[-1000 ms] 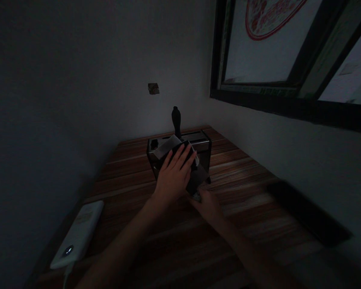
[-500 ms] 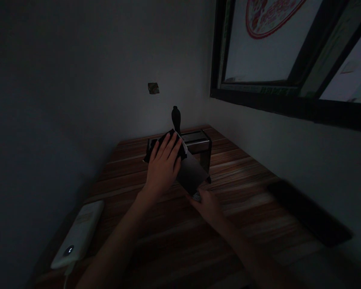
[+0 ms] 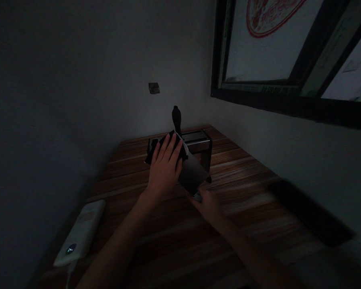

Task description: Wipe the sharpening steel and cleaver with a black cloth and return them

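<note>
My right hand (image 3: 209, 204) is closed around the near end of a cleaver (image 3: 193, 173), whose broad grey blade slants up and to the left. Most of its grip is hidden in the fingers. On the blade's far part lies a black cloth (image 3: 153, 154) with a pale edge. My left hand (image 3: 165, 164) rests flat on that cloth, fingers stretched and slightly apart, pressing it against the blade. Right behind stands a box-like holder (image 3: 203, 140) with a shiny top, partly covered by my hand and the cloth. A black handle (image 3: 176, 117) sticks up from it.
A white power bank (image 3: 86, 224) with a lit display and a cable lies at the left edge of the wooden table (image 3: 237, 172). A long dark object (image 3: 309, 212) lies at the right. Walls close off the left and back; a dark-framed window (image 3: 258, 92) is at the right.
Almost nothing differs. The whole view has shifted a few pixels, and both hands stay in the same place on the cleaver and the cloth.
</note>
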A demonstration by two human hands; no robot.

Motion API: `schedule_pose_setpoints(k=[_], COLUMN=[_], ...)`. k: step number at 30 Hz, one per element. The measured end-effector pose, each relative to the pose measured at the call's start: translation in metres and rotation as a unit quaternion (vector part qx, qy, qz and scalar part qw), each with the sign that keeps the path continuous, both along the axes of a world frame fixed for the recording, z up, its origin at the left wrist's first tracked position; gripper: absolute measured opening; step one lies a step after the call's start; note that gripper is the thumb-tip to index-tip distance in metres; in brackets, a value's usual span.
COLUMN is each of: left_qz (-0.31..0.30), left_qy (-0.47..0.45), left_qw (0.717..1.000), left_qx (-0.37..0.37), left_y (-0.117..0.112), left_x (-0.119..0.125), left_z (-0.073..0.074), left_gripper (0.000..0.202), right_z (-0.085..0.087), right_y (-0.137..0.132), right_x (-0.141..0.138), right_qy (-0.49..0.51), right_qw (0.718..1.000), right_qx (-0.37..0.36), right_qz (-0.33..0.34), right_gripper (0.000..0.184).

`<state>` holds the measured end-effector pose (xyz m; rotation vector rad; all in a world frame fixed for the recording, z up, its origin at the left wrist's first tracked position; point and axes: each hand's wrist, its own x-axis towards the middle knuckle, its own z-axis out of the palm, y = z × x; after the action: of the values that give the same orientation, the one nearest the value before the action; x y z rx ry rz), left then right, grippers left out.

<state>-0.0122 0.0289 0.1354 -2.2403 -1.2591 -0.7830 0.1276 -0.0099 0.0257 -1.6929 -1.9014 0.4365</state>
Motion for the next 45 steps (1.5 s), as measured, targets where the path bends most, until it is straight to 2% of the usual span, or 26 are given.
schedule_pose_setpoints(k=[8, 15, 24, 29, 41, 45], left_qz=[-0.012, -0.032, -0.061, -0.082, -0.095, -0.097], left_qy=[0.024, 0.047, 0.12, 0.151, 0.161, 0.149], left_qw=[1.0, 0.998, 0.991, 0.985, 0.982, 0.984], left_qx=[-0.012, -0.016, -0.017, -0.006, -0.011, -0.021], left_y=[-0.006, -0.014, -0.027, -0.031, -0.032, -0.03], left_x=[0.008, 0.019, 0.036, 0.04, 0.037, 0.036], left_z=[-0.008, -0.021, -0.046, -0.059, -0.053, -0.052], left_gripper=[0.05, 0.05, 0.047, 0.043, 0.04, 0.042], right_z=[-0.004, 0.001, -0.001, -0.002, -0.001, -0.002], right_y=[0.002, 0.0, 0.0, -0.001, -0.001, 0.001], right_x=[0.001, 0.001, 0.002, 0.002, 0.001, 0.002], right_qy=[0.004, 0.033, 0.037, 0.048, 0.05, 0.053], right_qw=[1.0, 0.999, 0.998, 0.998, 0.998, 0.997], right_qx=[0.007, -0.019, -0.051, -0.035, -0.034, -0.048], right_qz=[0.006, 0.016, 0.006, 0.026, 0.005, 0.022], right_gripper=[0.034, 0.03, 0.024, 0.026, 0.03, 0.028])
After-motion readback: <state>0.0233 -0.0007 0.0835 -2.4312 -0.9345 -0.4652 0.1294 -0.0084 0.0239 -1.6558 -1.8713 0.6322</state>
